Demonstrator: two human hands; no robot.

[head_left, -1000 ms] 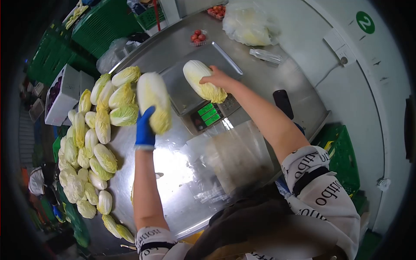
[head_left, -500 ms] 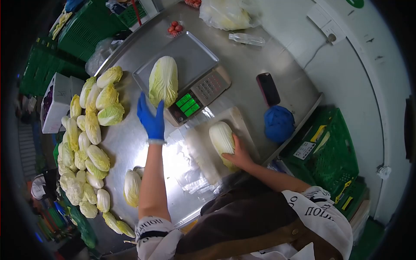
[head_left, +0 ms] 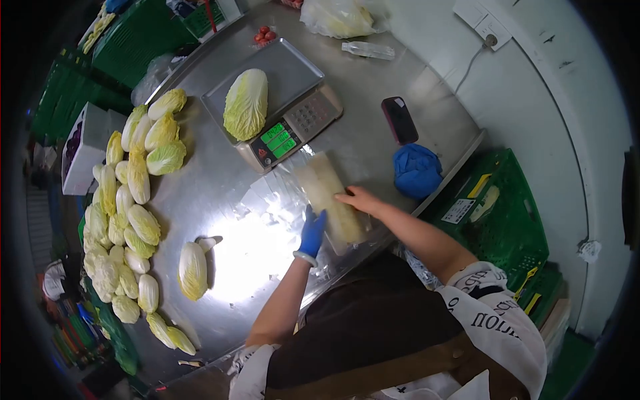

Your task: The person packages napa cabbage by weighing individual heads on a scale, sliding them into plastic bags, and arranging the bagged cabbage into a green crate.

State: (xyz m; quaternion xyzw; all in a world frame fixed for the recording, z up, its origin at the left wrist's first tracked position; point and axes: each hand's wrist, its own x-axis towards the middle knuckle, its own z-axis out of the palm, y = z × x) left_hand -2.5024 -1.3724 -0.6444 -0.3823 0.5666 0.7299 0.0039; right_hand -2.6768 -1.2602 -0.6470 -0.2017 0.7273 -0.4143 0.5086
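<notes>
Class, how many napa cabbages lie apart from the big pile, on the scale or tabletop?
2: one napa cabbage on the scale, another napa cabbage on the steel table, right of the pile. The plastic bags may hide more.

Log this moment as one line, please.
blue-gloved left hand, right hand: at translucent plastic film; oblong yellowish cabbage: on grey metal scale

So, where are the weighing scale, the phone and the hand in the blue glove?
Weighing scale (head_left: 288,75): head view, bare part of its metal tray.
Phone (head_left: 400,121): head view, middle of its dark face.
Left hand (head_left: 311,233): head view, middle of the hand.
</notes>
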